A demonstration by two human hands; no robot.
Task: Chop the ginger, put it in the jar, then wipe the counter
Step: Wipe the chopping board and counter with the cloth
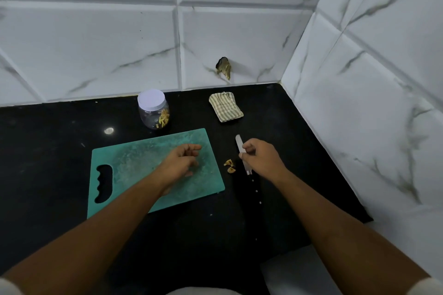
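Observation:
A green cutting board (134, 163) lies on the black counter (60, 146); its surface is bare. My left hand (182, 163) hovers over the board's right part with its fingers loosely curled and nothing visible in them. Right of the board a knife (239, 142) lies with its black handle towards me. My right hand (261, 159) grips it at the blade near the handle. A few ginger scraps (229, 166) sit on the counter between board and knife. Behind the board stands a clear jar (153, 109) with a white lid on and chopped ginger inside.
A folded striped cloth (225, 107) lies at the back of the counter, right of the jar. Tiled walls (359, 103) close off the back and the right side. A hole with a dark scrap (224, 67) marks the back wall.

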